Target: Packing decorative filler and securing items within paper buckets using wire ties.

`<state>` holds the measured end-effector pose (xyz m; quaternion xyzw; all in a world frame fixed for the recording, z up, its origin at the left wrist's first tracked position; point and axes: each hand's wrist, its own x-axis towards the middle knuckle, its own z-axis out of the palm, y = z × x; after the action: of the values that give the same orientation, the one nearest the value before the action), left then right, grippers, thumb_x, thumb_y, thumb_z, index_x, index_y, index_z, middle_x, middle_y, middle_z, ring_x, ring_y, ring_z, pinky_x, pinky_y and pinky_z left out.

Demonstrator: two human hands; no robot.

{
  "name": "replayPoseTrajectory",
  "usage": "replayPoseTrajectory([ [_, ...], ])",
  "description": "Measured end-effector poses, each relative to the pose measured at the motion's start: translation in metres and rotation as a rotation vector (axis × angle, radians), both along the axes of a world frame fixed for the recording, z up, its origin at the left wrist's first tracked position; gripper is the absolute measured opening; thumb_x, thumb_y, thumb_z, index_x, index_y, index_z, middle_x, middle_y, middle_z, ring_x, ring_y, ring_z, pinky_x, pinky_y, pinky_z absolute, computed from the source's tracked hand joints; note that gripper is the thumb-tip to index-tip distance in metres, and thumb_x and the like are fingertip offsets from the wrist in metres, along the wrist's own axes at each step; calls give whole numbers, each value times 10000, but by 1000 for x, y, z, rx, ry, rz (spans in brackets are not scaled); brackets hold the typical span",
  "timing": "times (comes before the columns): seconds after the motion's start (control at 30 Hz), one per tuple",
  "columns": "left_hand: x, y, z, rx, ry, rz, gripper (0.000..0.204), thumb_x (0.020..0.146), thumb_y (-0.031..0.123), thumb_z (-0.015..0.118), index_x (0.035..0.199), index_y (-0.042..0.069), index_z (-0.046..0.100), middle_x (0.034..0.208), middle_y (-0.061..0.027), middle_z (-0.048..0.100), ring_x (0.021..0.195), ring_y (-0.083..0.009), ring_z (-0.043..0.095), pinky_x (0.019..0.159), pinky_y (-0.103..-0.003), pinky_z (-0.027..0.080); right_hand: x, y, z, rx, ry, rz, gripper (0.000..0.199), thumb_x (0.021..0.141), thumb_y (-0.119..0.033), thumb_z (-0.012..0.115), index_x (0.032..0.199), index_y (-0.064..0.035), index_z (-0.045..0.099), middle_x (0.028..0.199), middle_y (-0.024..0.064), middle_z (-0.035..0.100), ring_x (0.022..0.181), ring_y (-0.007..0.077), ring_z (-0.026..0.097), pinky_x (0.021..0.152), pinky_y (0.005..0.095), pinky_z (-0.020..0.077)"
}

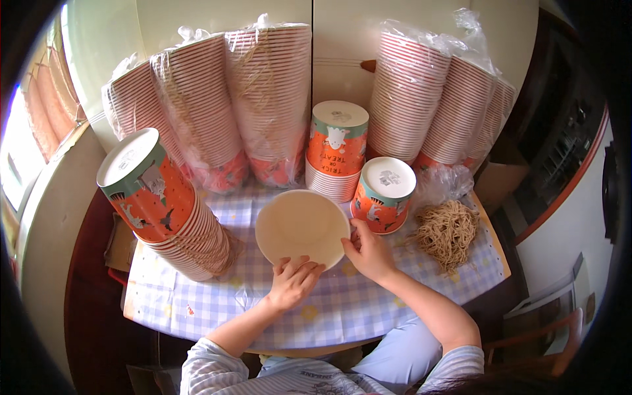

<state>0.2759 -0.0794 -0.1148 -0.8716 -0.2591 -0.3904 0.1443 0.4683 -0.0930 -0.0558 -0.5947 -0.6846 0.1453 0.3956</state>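
Observation:
A paper bucket (303, 227) sits in front of me with its round mouth facing up and its pale, bare inside showing. My left hand (296, 284) grips its near rim, fingers bent over the edge. At the right side of the same rim, my right hand (368, 251) pinches the edge between thumb and fingers. Just beyond my right hand stands a single upside-down orange and green bucket (380, 201) with printed figures. Further right lies a tangled heap of tan cord (449, 234). The outer wall of the held bucket is mostly hidden.
A leaning stack of upside-down buckets (158, 191) stands at the left, and a shorter stack (336, 148) at the back middle. Tall plastic-wrapped bucket stacks (266, 99) line the back, with more wrapped stacks (408, 92) at the right. A checked tablecloth (184, 299) covers the table.

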Motion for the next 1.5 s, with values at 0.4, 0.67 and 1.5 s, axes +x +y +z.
replayPoseTrajectory([
  [0.4,2,8,-38,-1072,-819,-390,177,772,-12,561,930,37,501,881,-48,511,806,-90,473,694,-197,386,-10,-10,-2,71,-98,344,269,759,-127,577,1026,-117,550,1067,58,548,921,249,568,737,335,487],
  [0.67,2,14,-42,-1198,-900,-497,195,777,2,571,949,33,484,879,-6,495,781,-81,453,706,-209,384,-13,-7,-12,209,-167,321,173,702,-92,624,874,-97,599,1026,40,560,869,223,578,713,319,488],
  [1.5,5,11,-39,-1272,-762,-592,194,770,32,601,943,41,515,899,-20,520,801,-93,510,722,-231,427,-20,-3,-29,471,-301,252,162,584,-97,674,676,-108,541,769,13,512,729,196,528,663,335,415],
])
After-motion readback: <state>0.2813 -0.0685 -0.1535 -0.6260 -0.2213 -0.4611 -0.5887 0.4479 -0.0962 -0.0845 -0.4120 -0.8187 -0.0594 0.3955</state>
